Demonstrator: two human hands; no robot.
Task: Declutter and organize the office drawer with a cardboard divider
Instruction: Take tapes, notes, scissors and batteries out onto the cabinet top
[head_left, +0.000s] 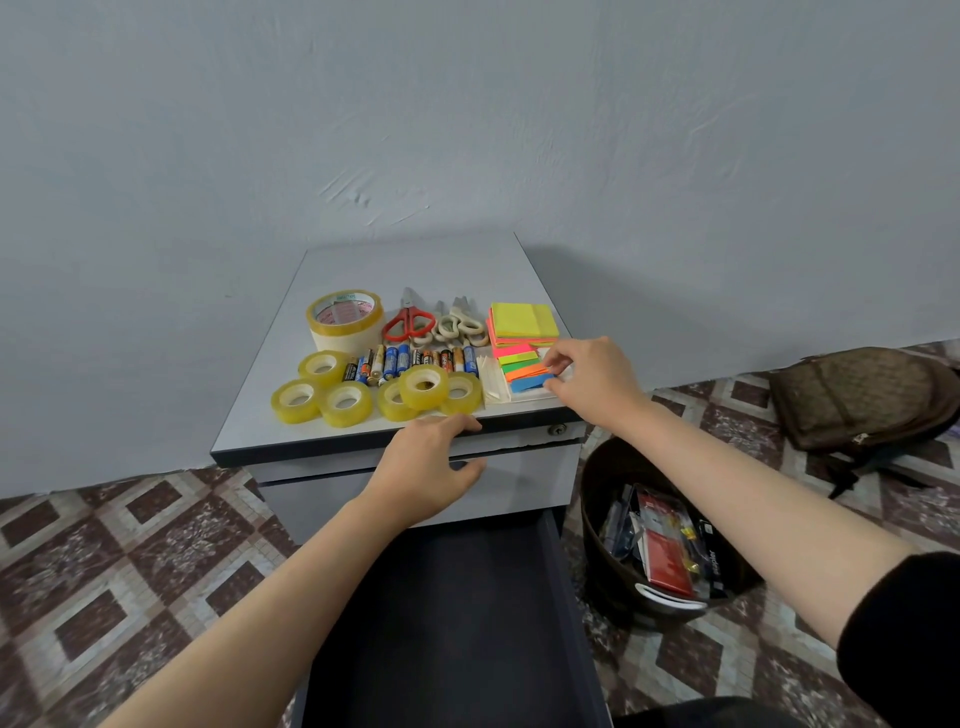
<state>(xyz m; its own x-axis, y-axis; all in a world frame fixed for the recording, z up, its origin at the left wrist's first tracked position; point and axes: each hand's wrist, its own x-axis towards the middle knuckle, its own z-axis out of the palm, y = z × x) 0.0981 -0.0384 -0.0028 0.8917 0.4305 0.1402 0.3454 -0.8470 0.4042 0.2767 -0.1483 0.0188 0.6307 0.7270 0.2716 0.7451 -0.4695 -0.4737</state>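
Drawer is pulled out low in the frame, dark floor showing, right under the cabinet's surface where everything is sorted into groups. The right hand is at the far right of the surface, thumb and fingers pinching the edge of the coloured index tabs, just in front of the sticky notes. The left hand lies loose on the front lip of the surface, gripping nothing, near the small tape rolls.

This looks like the tidy-up of the paper group. The tabs are thin and fanned, so a pinch on the backing rather than on one strip should stop them peeling apart. Slide them flat, or lift level. The batteries sit close by and will roll if nudged, so the wrist needs to stay clear of them. I can't pick out a cardboard divider for certain. The pale strips beside the tabs might be its parts.
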